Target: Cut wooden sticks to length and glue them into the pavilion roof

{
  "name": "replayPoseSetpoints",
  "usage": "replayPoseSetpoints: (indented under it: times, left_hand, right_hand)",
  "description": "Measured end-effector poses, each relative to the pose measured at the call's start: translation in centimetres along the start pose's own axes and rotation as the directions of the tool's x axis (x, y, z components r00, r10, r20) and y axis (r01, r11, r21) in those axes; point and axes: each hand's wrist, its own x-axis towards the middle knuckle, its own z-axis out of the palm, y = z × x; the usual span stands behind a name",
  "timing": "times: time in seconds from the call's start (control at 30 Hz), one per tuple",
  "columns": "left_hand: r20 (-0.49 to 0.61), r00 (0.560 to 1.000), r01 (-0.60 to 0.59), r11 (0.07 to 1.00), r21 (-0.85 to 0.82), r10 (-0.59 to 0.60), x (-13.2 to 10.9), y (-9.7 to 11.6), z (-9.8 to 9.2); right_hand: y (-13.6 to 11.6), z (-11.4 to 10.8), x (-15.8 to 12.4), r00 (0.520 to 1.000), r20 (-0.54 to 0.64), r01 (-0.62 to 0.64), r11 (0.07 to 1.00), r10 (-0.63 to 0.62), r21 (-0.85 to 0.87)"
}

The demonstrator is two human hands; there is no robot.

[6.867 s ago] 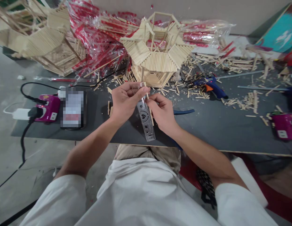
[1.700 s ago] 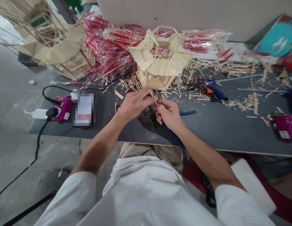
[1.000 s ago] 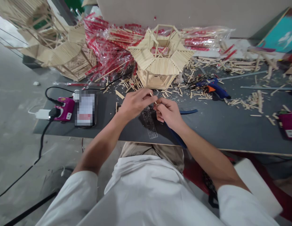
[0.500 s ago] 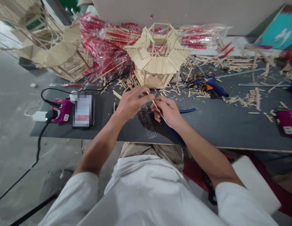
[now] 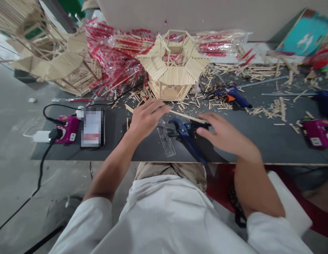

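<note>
My left hand (image 5: 149, 115) pinches one end of a thin wooden stick (image 5: 186, 115), which slants down to the right above the table. My right hand (image 5: 219, 132) has its thumb and fingers spread at the stick's other end; whether a fingertip touches it I cannot tell. Beneath the stick lies a blue-handled cutter (image 5: 189, 139) like a pipe cutter. Left of the cutter, a clear plastic ruler-like template (image 5: 166, 140) rests flat. Just beyond my hands stands a small pavilion model (image 5: 175, 76) built of wooden sticks.
A blue glue gun (image 5: 237, 97) lies to the right among scattered stick offcuts (image 5: 274, 109). Plastic-wrapped stick bundles (image 5: 113, 53) line the back. At left are a phone (image 5: 92, 128), a magenta power strip (image 5: 67, 129) and a larger stick model (image 5: 58, 63).
My right hand has moved right and opened away from my left hand. The stick has swung to a flatter slant, and the blue cutter shows more fully.
</note>
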Motion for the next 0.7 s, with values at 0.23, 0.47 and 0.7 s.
replayPoseSetpoints:
  times: [0.23,0.47,0.7]
  left_hand:
    - [-0.056,0.998,-0.038,0.999,0.02,0.039,0.2,0.4,-0.1]
    - [-0.111,0.992,-0.049,0.997,0.058,0.055,0.1,0.4,0.0]
    - [-0.143,0.988,-0.035,0.992,0.124,0.053,-0.2,0.5,0.1]
  right_hand:
    - [0.1,1.9,-3.6,0.972,0.228,0.013,0.957,0.056,-0.29]
    - [-4.2,3.4,-4.1,0.989,0.107,-0.023,0.821,0.102,-0.571]
    - [-5.1,2.1,-3.6,0.955,0.173,-0.113,0.834,0.242,-0.539]
